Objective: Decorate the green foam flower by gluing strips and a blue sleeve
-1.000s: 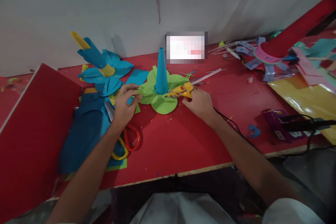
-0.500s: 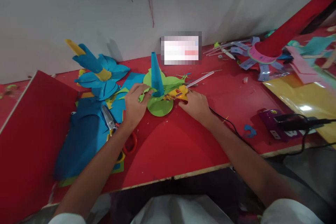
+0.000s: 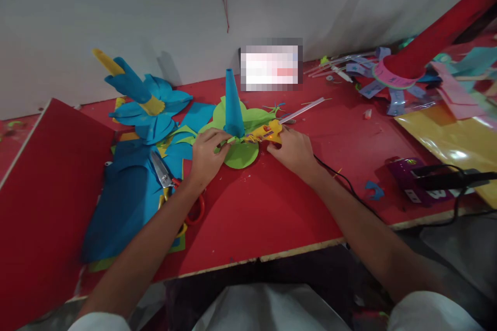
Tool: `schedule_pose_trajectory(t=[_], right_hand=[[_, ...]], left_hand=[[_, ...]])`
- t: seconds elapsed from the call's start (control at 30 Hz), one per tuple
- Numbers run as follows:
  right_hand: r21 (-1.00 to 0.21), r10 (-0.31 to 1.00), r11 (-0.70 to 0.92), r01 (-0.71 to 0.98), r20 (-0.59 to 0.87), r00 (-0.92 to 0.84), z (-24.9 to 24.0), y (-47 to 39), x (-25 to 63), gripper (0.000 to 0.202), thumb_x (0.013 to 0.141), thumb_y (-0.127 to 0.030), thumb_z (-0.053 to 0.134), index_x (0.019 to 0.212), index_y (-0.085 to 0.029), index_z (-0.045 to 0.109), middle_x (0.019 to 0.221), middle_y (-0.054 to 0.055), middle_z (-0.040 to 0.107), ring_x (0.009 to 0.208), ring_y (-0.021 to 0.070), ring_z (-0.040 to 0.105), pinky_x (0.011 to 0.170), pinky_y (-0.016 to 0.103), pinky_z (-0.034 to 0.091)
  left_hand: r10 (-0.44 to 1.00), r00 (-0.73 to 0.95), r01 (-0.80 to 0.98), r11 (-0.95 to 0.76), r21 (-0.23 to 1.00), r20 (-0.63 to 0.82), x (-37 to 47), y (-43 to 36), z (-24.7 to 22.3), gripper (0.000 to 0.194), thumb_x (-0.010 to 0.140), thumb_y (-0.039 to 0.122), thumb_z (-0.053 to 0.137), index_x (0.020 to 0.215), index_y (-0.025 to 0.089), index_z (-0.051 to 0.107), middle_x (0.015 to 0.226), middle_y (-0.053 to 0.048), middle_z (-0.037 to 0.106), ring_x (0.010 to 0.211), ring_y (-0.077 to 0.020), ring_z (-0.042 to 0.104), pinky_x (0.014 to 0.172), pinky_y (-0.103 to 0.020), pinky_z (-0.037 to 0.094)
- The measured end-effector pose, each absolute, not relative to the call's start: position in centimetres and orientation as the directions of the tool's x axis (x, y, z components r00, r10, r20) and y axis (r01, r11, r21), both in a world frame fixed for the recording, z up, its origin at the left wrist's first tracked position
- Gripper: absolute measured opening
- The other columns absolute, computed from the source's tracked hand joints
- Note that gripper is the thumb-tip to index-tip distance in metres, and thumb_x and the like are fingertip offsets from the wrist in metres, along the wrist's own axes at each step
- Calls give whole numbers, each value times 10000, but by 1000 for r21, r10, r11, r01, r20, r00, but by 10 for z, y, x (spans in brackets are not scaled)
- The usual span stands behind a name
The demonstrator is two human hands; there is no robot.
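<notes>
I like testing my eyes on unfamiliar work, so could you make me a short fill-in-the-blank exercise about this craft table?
1. The right hand holds a glue gun whose body is coloured ____.
2. The tall cone rising from the green paper petals is ____.
3. The scissors have one yellow handle loop and one ____ loop.
4. Seen from the person's side, the blue paper flower sits to the ____ of the cone.

Missing words: yellow; blue; red; left.
</notes>
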State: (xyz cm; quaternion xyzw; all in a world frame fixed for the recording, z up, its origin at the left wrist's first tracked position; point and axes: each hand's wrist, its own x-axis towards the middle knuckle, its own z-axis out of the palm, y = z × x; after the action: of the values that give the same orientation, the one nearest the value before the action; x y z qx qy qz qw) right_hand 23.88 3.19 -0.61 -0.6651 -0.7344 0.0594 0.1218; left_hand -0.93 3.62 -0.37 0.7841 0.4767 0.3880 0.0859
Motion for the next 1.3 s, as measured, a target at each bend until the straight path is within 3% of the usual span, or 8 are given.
schedule_pose_trajectory(t=[0.47,0.67,1.0,1.13,1.3], right_hand=[[-236,990,108,966,115,-83,-6,30,238,451,903,-335,568,1318,-167,622,1124,156,758,946,309,707,712,348,460],[-242,988,100,965,143,-67,-6,32,242,400,894,-339,568,1247,-169,649,1120,146,756,945,316,703,713,366,462],[-252,978,69,965,207,-16,-7,36,253,376,885,-339,566,1204,-163,658,1072,143,747,913,301,679,699,358,443],[-248,980,68,966,198,-18,-7,35,252,381,889,-337,570,1214,-156,652,1078,145,744,919,302,681,710,358,438],[-262,983,65,963,181,-17,-7,36,252,389,900,-357,577,1225,-155,645,1102,149,743,944,311,689,732,367,447]], left_hand=[[814,296,694,-543,473,500,-12,43,-10,155,916,176,637,931,229,782,1010,-64,769,981,-225,693,863,-373,519],[787,337,696,-578,425,517,-11,41,-12,198,947,178,603,909,233,789,991,-61,776,957,-223,691,861,-378,496],[791,448,729,-593,342,417,-9,34,-13,209,966,186,594,903,251,783,1011,-48,781,947,-218,687,846,-389,446],[778,496,726,-615,306,387,-9,30,-8,179,979,306,639,878,232,768,1007,-58,781,953,-238,691,823,-393,432],[767,485,691,-631,353,421,-12,24,2,433,1023,555,517,955,207,766,932,-88,759,915,-248,691,803,-386,452]])
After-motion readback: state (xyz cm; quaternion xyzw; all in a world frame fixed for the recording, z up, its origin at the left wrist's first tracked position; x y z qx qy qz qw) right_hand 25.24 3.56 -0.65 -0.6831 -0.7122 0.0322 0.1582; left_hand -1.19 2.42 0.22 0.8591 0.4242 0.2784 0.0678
